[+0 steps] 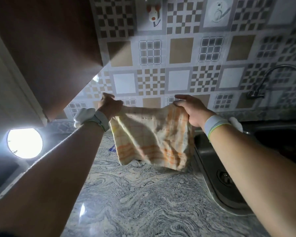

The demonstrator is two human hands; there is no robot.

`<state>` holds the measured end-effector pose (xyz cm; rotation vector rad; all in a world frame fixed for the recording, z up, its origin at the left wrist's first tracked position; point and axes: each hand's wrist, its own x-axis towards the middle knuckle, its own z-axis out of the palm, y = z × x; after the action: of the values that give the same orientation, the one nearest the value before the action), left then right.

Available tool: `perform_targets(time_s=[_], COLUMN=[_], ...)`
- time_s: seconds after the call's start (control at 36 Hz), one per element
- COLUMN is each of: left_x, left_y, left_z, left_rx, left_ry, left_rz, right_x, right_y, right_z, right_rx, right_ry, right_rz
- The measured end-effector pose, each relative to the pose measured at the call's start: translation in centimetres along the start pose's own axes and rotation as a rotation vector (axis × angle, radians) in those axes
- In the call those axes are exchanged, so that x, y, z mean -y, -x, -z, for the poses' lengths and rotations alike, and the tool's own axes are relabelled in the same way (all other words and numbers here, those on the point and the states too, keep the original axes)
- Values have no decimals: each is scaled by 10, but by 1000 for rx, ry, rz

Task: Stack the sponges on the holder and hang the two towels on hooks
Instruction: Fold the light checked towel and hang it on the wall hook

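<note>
Dim kitchen, one bright lamp

A round lamp [24, 143] glares white at the left; the cupboard [46, 53] is in dark shadow; edges bend and blur.

Bare forearms [58, 159]. Left wrist: grey band [102, 121], white lump [83, 115]. Right wrist: white band [214, 124], green-yellow edge, second white lump [236, 123].

Towel [152, 139]: cream, with faded orange check bands, thin and creased. Held spread out by its two top corners, top edge sagging a little between them. Left hand [109, 106] grips the left corner; right hand [190, 110] pinches the right corner. Lower edge hangs loose and rumpled, clear of the surface [143, 202].

Left hook [153, 13]: white animal shape with orange patches, stuck on a wall tile, well above the towel. Right hook [218, 11]: pale animal shape, blurred, on a tile at the same height.
</note>
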<state>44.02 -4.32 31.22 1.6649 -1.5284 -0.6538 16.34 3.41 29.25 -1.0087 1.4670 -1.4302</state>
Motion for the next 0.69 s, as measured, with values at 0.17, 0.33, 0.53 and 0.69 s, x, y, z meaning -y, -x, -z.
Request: perform_targets(time_s=[0.17,0.33,0.53,0.69], left_x=[-3,-6,-7,-10], left_y=[1,1,3,5], left_z=[8,14,13,21], left_rx=[51,87,10,-93], left_ry=[101,159,201,250], left_rz=[-162,-125,-248,-291], right_x=[23,28,37,54], right_y=[2,2,3,2], right_z=[9,6,-5,0], right_rx=[197,199,-77,166], right_ry=[115,233,395,202], right_rz=[12,26,328,319])
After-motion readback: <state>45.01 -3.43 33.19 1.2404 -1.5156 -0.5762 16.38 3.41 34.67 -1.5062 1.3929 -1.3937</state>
